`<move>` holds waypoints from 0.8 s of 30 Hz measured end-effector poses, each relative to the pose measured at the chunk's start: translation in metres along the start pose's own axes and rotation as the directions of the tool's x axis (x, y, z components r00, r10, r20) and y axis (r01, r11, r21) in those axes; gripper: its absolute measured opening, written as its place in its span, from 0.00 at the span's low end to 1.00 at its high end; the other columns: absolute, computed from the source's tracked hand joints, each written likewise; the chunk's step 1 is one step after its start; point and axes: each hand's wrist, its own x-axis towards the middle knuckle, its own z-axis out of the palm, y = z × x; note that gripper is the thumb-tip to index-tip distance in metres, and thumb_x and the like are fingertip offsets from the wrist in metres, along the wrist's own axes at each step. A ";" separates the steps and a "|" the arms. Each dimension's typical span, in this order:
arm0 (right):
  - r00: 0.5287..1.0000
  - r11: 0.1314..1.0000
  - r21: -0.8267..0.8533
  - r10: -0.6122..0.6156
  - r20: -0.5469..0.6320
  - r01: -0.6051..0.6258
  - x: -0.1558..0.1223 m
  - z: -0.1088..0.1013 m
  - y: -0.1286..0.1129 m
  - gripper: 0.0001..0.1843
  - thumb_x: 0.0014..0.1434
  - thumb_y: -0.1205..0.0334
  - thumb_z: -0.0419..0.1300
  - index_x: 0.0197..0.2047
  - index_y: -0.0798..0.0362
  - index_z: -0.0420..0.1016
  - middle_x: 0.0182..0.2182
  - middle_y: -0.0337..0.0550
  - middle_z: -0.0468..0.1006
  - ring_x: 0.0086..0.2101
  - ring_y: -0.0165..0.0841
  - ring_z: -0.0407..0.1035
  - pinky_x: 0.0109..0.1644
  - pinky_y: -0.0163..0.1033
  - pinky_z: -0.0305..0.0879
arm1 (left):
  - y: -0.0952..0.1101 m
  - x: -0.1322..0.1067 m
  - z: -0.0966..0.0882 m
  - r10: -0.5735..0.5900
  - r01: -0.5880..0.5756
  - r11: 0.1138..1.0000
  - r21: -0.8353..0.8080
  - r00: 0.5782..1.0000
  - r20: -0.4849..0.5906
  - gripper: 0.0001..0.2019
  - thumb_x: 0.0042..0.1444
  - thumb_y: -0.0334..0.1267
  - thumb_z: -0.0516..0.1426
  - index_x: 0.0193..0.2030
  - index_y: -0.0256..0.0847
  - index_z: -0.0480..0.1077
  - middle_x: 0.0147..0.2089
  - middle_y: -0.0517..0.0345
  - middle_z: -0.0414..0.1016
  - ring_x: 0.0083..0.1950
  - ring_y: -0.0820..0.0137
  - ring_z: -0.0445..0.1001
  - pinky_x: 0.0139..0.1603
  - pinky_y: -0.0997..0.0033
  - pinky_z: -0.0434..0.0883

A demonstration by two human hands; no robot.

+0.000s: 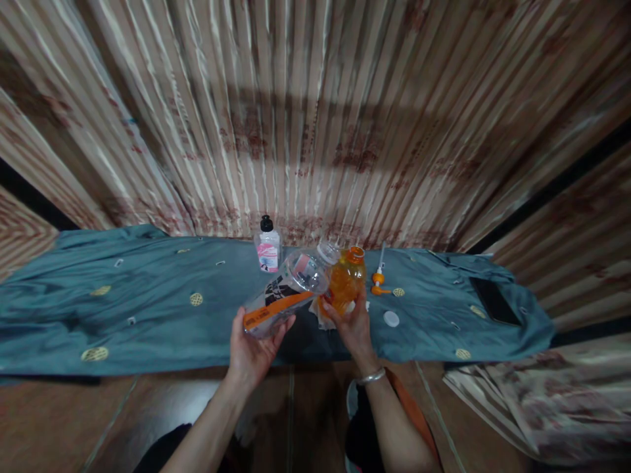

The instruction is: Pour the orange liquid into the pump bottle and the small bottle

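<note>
Clear plastic bottle (282, 295), orange-banded: tilted above the cloth-covered desk (158, 309), grasped by the left hand (254, 348). Amber bottle (346, 279), open-necked: near the clear one's mouth, gripped by the right hand (353, 328). Orange pump dispenser (378, 279), white round cap (391, 319): lying on desk, right. Pink-labelled bottle (268, 251), black-capped: standing, left.

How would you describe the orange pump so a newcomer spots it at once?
On the teal cloth, find the orange bottle in the person's right hand. Just right of it lies the orange pump, its pale tube pointing toward the curtain. That tube sets it apart from the flat white disc nearby.
</note>
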 end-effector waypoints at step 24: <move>0.907 0.797 0.515 0.092 0.412 -0.315 -0.043 0.077 -0.098 0.30 0.43 0.55 0.71 0.48 0.51 0.66 0.41 0.42 0.80 0.41 0.38 0.77 0.47 0.43 0.74 | 0.012 0.014 -0.040 0.046 -0.053 0.997 0.064 0.993 0.110 0.17 0.58 0.48 0.55 0.44 0.37 0.74 0.39 0.50 0.82 0.42 0.60 0.80 0.47 0.57 0.75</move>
